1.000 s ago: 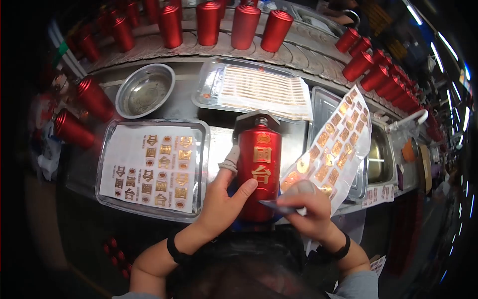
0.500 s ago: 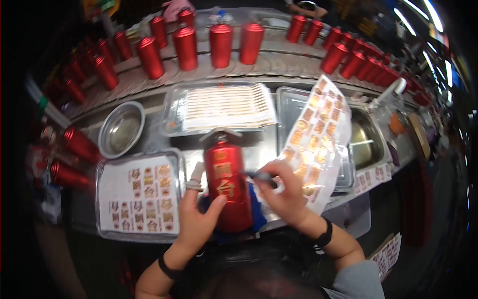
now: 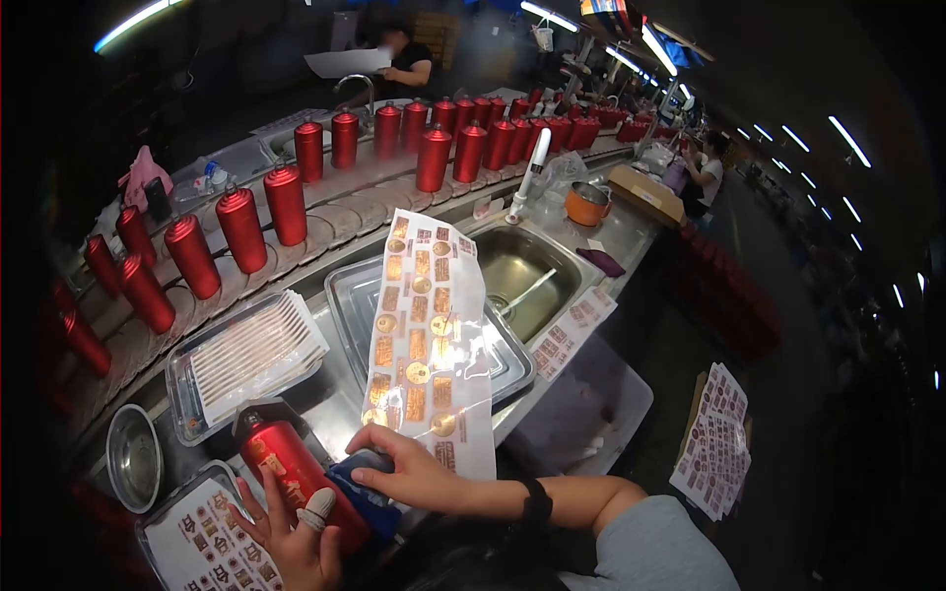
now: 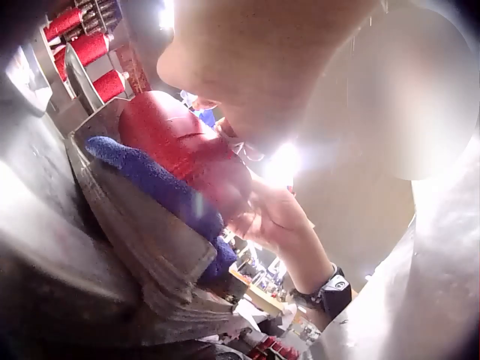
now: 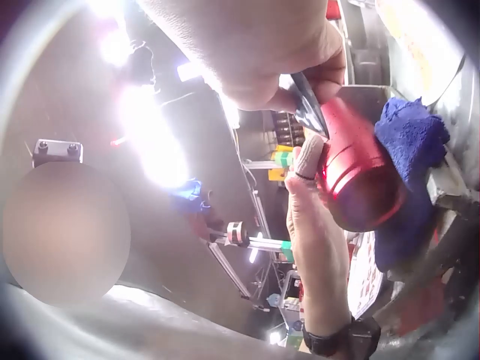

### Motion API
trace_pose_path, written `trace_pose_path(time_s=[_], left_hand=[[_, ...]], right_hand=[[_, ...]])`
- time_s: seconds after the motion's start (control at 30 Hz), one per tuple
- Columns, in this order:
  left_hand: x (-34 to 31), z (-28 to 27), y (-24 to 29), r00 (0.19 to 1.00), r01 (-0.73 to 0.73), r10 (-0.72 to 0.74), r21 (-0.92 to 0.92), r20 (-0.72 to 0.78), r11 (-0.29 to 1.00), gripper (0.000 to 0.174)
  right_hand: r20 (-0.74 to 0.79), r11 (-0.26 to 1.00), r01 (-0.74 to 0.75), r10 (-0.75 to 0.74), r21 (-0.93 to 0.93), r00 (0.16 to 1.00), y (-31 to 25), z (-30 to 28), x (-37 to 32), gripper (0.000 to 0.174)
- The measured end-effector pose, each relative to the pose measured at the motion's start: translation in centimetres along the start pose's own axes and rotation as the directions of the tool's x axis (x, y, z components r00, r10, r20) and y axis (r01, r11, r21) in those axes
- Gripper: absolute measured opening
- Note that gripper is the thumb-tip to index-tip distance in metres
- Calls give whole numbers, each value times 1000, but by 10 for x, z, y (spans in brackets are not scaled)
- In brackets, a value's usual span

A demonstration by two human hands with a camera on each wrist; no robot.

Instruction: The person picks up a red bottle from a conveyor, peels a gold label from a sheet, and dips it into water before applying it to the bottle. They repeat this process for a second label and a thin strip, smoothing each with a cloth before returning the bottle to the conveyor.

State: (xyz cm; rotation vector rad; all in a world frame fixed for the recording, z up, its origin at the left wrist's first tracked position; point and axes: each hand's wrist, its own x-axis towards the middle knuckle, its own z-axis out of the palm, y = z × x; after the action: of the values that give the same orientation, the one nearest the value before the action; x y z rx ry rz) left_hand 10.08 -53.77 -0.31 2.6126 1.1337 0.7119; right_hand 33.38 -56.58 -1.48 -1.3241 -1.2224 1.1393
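Steel counter point(image 3: 341, 399) | red bottle point(image 3: 304, 461): satiny (gold characters point(image 3: 295, 490)) | left hand point(image 3: 293, 544): fingers spread against it | right hand point(image 3: 419, 479): pinching grey tool point(image 5: 308, 107)

Tube lights point(image 3: 849, 141) glow over a dim, edge-warped head view; glare whitens parts of both wrist views.

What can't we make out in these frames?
Head: part of the lettering on the red bottle, covered by the left hand.
Head: lower end of the near sticker sheet, cut off by the bottom edge.
Head: fine print on the far-right sheets, too small.
Right wrist: grip end of the flat tool, hidden by the right hand.
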Motion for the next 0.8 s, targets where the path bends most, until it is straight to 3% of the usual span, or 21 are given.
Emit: trace_pose_path(time_s=[0.1,0.2,0.23,0.27,0.33,0.43,0.53,0.6,0.67,0.73,0.8], left_hand=[[-11,3,-3,993,-46,24,-197,-116,979,38],[-19,-3,-2,981,-48,15,-166,-193,985,43],[-24,5,-4,978,43,-87,-227,-189,973,45],[-31,15,-8,963,142,-197,-274,-183,951,48],[-38,17,-18,978,162,-185,-200,-100,966,57],[-41,26,-17,972,189,-228,-373,-64,908,59],[-43,25,-19,957,221,-285,-511,-49,831,62],[-44,26,-20,944,239,-328,-589,-46,772,63],[-47,23,-23,919,300,-394,-647,-2,701,68],[-48,23,-25,895,324,-444,-729,30,603,71],[-52,28,-33,885,350,-464,-715,40,606,74]], right_hand=[[-59,978,211,-210,9,976,-12,23,8,31],[-5,957,282,-283,-75,959,-10,37,20,31],[-77,941,313,-324,-127,943,-4,39,28,29],[-112,977,157,-173,-144,978,-1,34,34,29],[-207,930,260,-316,-259,926,-3,29,34,28],[79,928,351,-343,-128,936,-17,27,18,26],[-77,996,21,-28,-91,997,2,11,20,29],[-114,993,-75,85,88,990,24,-19,20,29],[-188,983,-80,111,165,976,30,-55,14,23],[-296,973,-156,201,169,934,19,-90,11,14],[-394,963,-257,268,81,879,19,-125,13,19]])
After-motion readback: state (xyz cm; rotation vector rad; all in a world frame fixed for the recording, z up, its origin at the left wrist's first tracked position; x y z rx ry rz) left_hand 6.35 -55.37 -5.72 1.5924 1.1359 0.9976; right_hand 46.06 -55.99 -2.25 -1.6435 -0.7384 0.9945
